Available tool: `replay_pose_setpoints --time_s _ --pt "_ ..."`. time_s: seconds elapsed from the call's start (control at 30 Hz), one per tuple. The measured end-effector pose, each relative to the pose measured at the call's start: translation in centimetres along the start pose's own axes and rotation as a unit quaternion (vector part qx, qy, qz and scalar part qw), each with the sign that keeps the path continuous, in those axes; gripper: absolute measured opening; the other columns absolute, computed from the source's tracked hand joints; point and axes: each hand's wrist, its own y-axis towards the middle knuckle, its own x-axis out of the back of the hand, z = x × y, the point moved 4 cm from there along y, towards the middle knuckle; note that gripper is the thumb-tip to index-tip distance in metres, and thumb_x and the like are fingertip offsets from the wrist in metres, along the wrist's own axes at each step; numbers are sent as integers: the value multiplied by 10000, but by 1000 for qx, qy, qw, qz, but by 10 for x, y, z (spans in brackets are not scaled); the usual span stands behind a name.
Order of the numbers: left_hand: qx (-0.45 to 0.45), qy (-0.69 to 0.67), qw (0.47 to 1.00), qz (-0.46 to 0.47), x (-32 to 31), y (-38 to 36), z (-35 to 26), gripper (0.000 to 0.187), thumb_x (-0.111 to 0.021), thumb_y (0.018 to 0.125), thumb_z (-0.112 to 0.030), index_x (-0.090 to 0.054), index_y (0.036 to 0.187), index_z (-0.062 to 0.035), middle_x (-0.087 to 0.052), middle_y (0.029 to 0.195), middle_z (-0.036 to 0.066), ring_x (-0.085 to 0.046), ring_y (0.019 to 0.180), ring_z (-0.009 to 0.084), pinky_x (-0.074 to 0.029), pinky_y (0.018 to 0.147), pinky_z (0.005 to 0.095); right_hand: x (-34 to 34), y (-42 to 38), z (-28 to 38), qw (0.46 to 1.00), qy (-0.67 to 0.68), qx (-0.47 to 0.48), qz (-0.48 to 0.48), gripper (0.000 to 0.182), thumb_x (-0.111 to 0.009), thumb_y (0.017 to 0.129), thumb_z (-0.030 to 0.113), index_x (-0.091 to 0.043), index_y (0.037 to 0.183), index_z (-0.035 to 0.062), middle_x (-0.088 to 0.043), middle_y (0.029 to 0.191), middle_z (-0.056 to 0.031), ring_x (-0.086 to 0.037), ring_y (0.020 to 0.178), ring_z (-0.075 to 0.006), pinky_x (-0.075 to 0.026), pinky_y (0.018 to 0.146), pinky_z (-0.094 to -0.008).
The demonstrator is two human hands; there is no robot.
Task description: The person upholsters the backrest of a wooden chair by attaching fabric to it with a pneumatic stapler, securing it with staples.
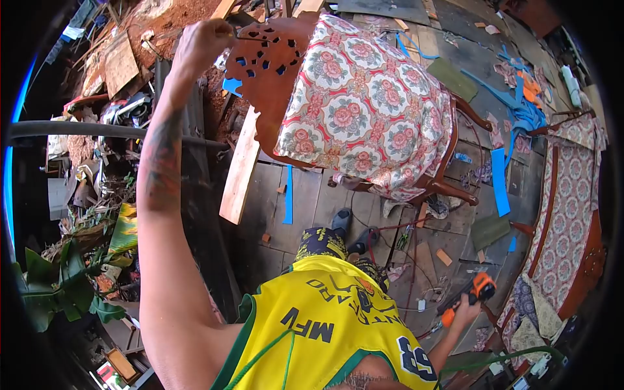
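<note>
A wooden chair lies tipped over on the floor, its seat and back wrapped in floral upholstery fabric [348,114]. Beyond the fabric's upper left edge shows its brown carved wooden panel [257,107], pierced with several cut-outs. My left hand [207,44] is raised at the panel's upper edge, its fingers closed; a thin dark piece seems to run from them over the wood, too small to name. Low on the right, away from the chair, my right hand [465,313] grips an orange-and-black staple gun [482,286].
Another floral-covered chair [560,214] stands at the right. Blue strips [499,182], wood scraps [444,257] and a red hose [411,279] litter the plank floor. A pale board [239,172] leans left of the chair. A dark pipe [84,129] crosses at left, above debris.
</note>
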Motion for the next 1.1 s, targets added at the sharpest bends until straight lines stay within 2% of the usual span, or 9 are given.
replay_pose_setpoints --time_s 0.5,0.63,0.67,0.8,0.83,1.0,1.03,1.07,1.1 --pt "-68 121 986 96 -18 92 -4 283 -856 670 -231 -760 860 -43 -739 798 132 -729 774 259 -553 722 398 106 -68 -94 963 94 -99 -234 107 -641 800 43 -593 882 -7 -569 656 -67 -550 497 -172 -498 456 -323" --pt "-105 66 992 25 -64 124 32 307 -767 861 -278 -726 1075 -62 -751 895 140 -741 828 274 -562 745 409 112 -66 -99 959 117 -97 -239 105 -659 799 58 -594 860 1 -569 667 -60 -549 527 -165 -483 481 -309" --pt "-17 -31 996 77 -61 121 27 338 -718 932 -291 -667 1188 -77 -748 968 147 -744 868 272 -571 748 404 113 -67 -95 958 115 -97 -243 105 -659 799 58 -594 860 1 -569 667 -60 -549 527 -165 -483 481 -309" --pt "-224 -50 973 -18 -78 100 -6 283 -689 958 -234 -642 1199 -92 -738 1003 144 -742 883 250 -579 744 395 110 -54 -83 965 124 -94 -210 114 -649 824 40 -602 917 -7 -566 667 -60 -538 523 -161 -486 477 -313" --pt "-181 -90 978 57 -91 91 -15 274 -662 968 -232 -637 1205 -96 -739 999 146 -740 917 270 -569 783 419 111 -49 -83 969 126 -84 -196 122 -648 833 33 -607 940 -8 -566 669 -59 -534 521 -160 -486 474 -315" --pt "-93 -14 995 -17 -129 86 11 379 -640 919 -220 -637 1293 -153 -723 1083 214 -705 985 396 -563 822 493 100 -31 -44 980 99 -38 -165 173 -708 842 65 -630 983 3 -578 692 -49 -530 533 -143 -466 478 -309" --pt "-250 -25 959 128 -118 102 30 453 -660 901 -229 -595 1345 -164 -719 1082 231 -708 968 400 -562 791 497 103 -31 -36 984 65 -9 -165 178 -723 839 75 -633 977 8 -581 697 -44 -532 541 -138 -459 482 -305" --pt "-122 -18 992 -28 -110 71 -8 431 -653 935 -272 -594 1348 -164 -727 1071 214 -725 936 361 -561 754 470 109 -20 -47 988 68 -18 -140 200 -744 830 91 -651 993 23 -581 691 -31 -528 542 -125 -446 488 -297" --pt "77 -252 963 60 -109 66 -8 379 -643 971 -327 -628 1313 -164 -735 1068 172 -729 945 296 -552 757 450 98 -27 -15 988 44 -19 -147 224 -750 828 96 -666 1025 32 -581 677 -25 -526 525 -118 -447 488 -296"
